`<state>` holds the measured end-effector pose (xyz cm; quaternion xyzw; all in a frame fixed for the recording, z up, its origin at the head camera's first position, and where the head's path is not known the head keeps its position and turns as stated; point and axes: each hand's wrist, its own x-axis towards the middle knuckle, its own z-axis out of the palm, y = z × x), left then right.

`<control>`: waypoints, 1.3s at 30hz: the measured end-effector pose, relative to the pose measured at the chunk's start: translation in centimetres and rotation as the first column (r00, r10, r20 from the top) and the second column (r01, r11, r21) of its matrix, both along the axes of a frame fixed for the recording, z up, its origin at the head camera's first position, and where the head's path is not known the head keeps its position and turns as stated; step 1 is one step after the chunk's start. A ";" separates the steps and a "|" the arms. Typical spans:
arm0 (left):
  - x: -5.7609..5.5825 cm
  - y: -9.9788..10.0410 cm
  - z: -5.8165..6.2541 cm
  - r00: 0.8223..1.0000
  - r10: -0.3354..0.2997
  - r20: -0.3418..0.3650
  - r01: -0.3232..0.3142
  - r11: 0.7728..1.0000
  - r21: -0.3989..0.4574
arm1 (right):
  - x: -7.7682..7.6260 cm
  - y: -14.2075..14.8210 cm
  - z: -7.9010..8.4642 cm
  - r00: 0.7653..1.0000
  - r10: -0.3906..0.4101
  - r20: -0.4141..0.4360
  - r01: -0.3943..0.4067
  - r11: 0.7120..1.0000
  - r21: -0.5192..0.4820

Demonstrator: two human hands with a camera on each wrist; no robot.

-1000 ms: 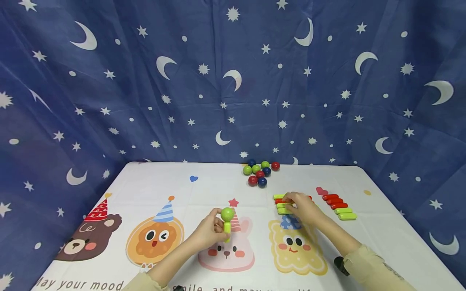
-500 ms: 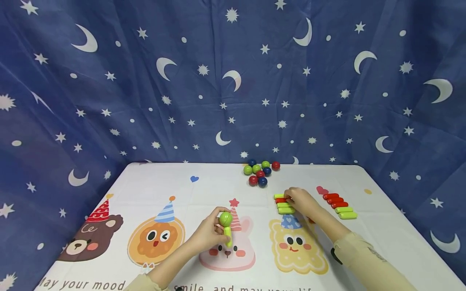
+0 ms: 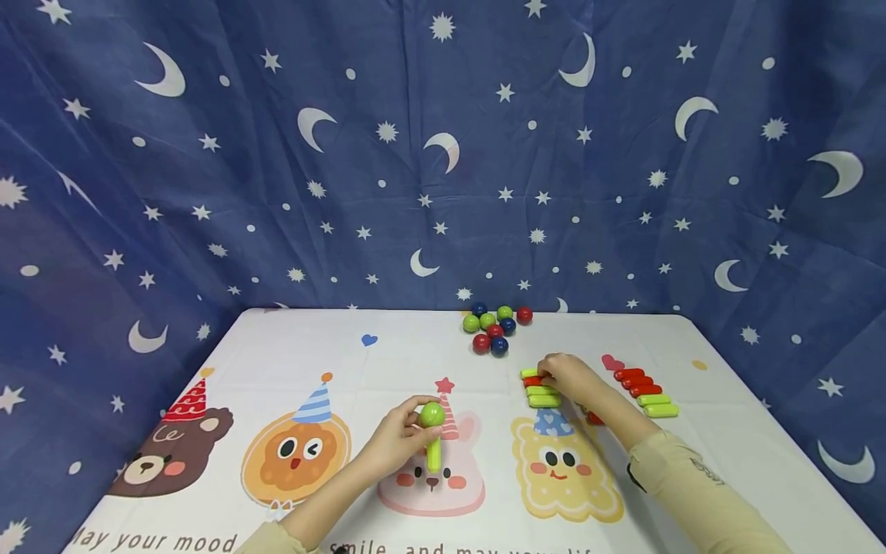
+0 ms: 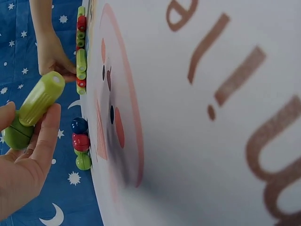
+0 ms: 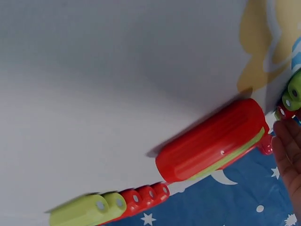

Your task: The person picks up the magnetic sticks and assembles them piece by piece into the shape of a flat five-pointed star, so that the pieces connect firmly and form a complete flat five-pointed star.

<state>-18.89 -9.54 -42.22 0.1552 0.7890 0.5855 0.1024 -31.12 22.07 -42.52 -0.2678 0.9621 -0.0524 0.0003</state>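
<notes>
My left hand (image 3: 393,445) holds a glossy green ball (image 3: 432,414) with a light green ribbed rod (image 3: 434,458) joined below it. In the left wrist view, a pale disc shows in the free end of that rod (image 4: 42,99). My right hand (image 3: 577,385) reaches over a row of short rods, its fingertips at a red rod (image 3: 531,381) lying between light green ones (image 3: 543,401). Its fingers cover the red rod's right part, and I cannot tell whether they pinch it. Close to the right wrist camera lies another red rod (image 5: 211,141), with a light green edge behind it.
Several red, green and dark blue balls (image 3: 499,346) cluster at the back of the table. A second row of rods, red (image 3: 646,390) and light green (image 3: 661,411), lies to the right. A printed white cloth (image 3: 311,492) covers the table; a blue star-patterned curtain (image 3: 388,177) hangs behind.
My right hand has shifted slightly back, uncovering more of the front green rods. The left thumb has moved up from the rod's lower end to near the ball; the rod now hangs straighter.
</notes>
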 end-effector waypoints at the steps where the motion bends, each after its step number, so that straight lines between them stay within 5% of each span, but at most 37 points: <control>1: 0.0 0.0 0.0 1.000 -0.001 -0.001 0.001 1.000 -0.001 | 0.0 0.0 0.0 1.000 0.015 -0.001 -0.015 1.000 0.007; 14: -0.3 0.0 0.5 0.998 0.054 -0.023 -0.055 0.998 -0.017 | -0.2 -0.1 0.2 0.995 0.011 0.095 -0.020 0.996 0.088; 19: -0.3 -0.2 0.4 0.997 0.083 0.005 -0.083 0.997 0.007 | 0.3 -0.1 0.4 0.997 0.031 0.071 -0.036 0.997 0.070; 31: -0.7 -0.4 0.3 0.991 0.119 0.066 -0.120 0.993 0.015 | 1.7 -2.2 0.5 0.991 0.135 0.006 -0.130 0.969 -0.212; 39: -1.0 -0.6 0.2 0.988 0.139 0.068 -0.141 0.990 0.029 | 2.8 -4.9 0.7 0.991 0.120 0.054 -0.084 0.893 -0.443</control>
